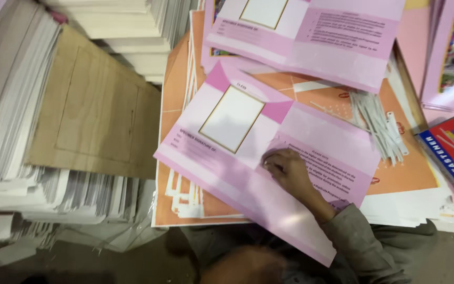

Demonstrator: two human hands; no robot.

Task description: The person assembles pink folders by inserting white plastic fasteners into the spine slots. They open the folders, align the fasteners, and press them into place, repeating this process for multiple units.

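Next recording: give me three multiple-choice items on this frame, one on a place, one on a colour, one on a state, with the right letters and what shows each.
1. Where do the white plastic strips lie?
A. on the orange sheet
B. on the brown board
C. in a hand

2. What colour is the sheet under the hand?
A. green
B. pink
C. blue

3. How is that hand?
A. raised in the air
B. gripping the strips
C. pressed on the pink sheet

Key: 1 A, the strips rest on orange; 2 B, the printed sheet is pink; 3 C, the fingers lie on the paper.
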